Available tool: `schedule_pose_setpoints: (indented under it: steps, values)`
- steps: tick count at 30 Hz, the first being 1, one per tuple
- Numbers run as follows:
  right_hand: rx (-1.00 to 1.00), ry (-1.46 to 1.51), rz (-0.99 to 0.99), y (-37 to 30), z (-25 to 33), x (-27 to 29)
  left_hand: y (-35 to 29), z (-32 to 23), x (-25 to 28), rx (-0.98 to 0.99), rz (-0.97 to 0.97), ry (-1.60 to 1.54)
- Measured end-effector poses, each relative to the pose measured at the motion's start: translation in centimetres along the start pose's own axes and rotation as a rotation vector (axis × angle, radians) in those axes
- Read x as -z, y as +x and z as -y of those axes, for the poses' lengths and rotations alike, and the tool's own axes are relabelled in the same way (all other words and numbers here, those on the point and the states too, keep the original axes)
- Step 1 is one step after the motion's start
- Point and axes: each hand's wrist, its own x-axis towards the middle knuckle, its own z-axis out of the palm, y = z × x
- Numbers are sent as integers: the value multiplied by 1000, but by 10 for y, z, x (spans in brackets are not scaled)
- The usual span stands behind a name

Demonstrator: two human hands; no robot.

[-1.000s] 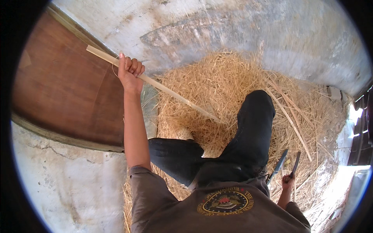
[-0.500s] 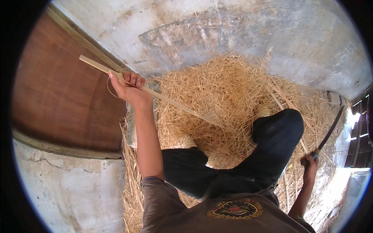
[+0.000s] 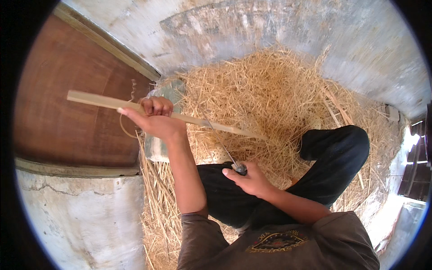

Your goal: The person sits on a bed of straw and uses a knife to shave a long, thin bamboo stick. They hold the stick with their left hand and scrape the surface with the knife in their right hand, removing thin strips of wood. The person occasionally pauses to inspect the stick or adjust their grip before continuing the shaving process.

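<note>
My left hand (image 3: 155,118) grips a long pale bamboo strip (image 3: 216,126) near its middle and holds it level across the view, its far end over the wooden door. My right hand (image 3: 249,178) is closed on the dark handle of a knife (image 3: 238,168). The thin blade runs up from the handle and meets the strip just right of my left hand. I sit with legs in dark trousers (image 3: 333,153) folded on a heap of straw (image 3: 270,90).
A brown wooden door (image 3: 67,135) with a pale frame stands at the left. Grey, stained plaster wall (image 3: 279,31) curves behind the straw. A grey stone block (image 3: 167,92) lies by the door. More bamboo strips (image 3: 335,110) rest on the straw at the right.
My right hand has come in from the far right with the knife and set its blade against the strip. My left hand has lowered the strip toward level.
</note>
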Motion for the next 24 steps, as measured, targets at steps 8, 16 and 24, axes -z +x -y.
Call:
schedule_pose_setpoints:
  steps: [8,16,24]
  values:
    - [199,-140,-182,17,-61,-13,-15,0,2,33,186,-57]
    - [35,-184,-120,22,-60,4,-16,22,7,93,94,25]
    - [-606,-146,-172,42,-176,90,-28,22,-13,95,152,44]
